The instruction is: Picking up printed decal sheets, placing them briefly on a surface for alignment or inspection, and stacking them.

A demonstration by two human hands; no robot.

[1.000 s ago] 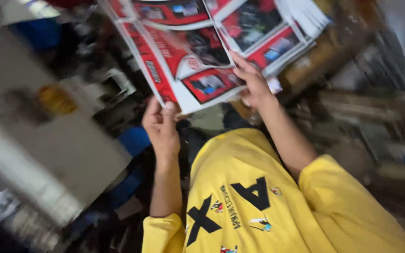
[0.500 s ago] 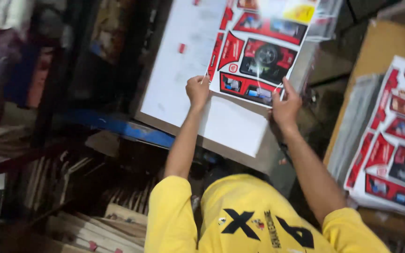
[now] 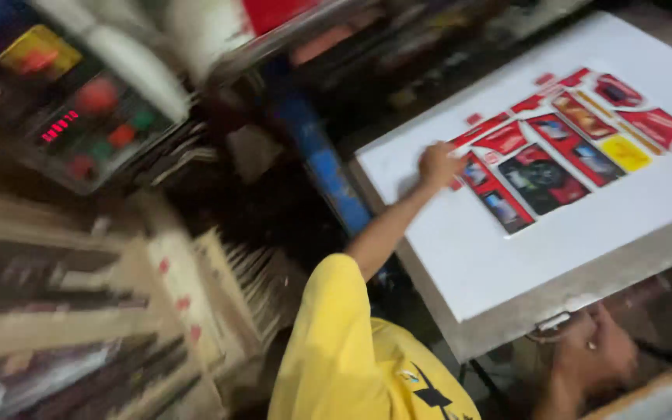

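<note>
Left of the white flat-topped work table [image 3: 507, 264] (all blurred) sits a dark control panel with red, green and yellow lights [image 3: 79, 117], with stacks of pale card sheets [image 3: 157, 311] below it. A blue metal bar [image 3: 328, 175] runs just beside the table's left edge.

Your left hand [image 3: 439, 163] lies on the table's top at the near-left corner of the red printed die-cut carton sheet [image 3: 561, 152]. The fingers look bunched and pressed down onto that corner, but the blur hides whether they pinch it. The sheet lies flat toward the table's far right, apart from every edge.

The step in hand looks like setting the sheet square on the table. Any further nudge calls for a flat, sliding push, since the thin flaps would buckle.

There is bare white room toward the table's near side. Your right hand [image 3: 593, 354] hangs below the table's front edge by a small metal loop [image 3: 550, 327]. I cannot tell its grip.
</note>
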